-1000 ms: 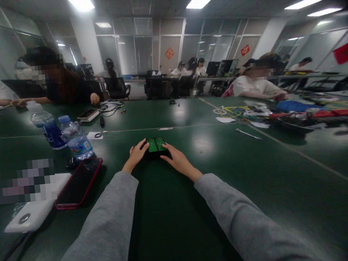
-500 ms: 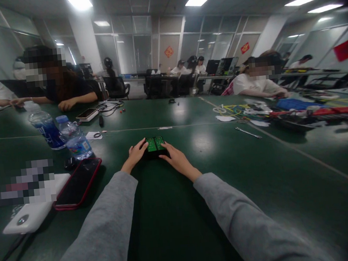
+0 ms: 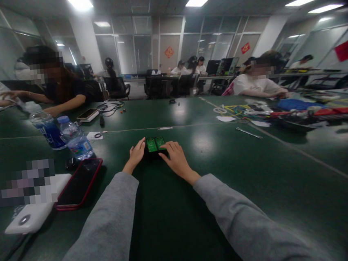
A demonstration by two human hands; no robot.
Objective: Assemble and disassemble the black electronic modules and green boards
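Observation:
A small black box (image 3: 153,152) lies on the green table, with two green circuit boards side by side on its top: a left board (image 3: 151,145) and a right board (image 3: 160,141). Along the box's left side, my left hand (image 3: 137,153) keeps hold, its thumb by the upper edge and its other fingers partly hidden. My right hand (image 3: 176,157) bends over the near right corner. Its fingertips touch down near the right board's front edge, while the thumb is lower, against the front of the box. Whether it pinches the board itself is too small to tell.
Two water bottles (image 3: 75,140), a red-edged phone (image 3: 80,184) and a white power bank (image 3: 37,213) stand or lie to the left. A wrench (image 3: 249,132) and tangled cables (image 3: 236,110) are on the right. Across the table sit people (image 3: 258,83).
My right hand has shifted from the box's right side onto its near right corner, fingers more bent. My left thumb has drawn back off the left board to the edge.

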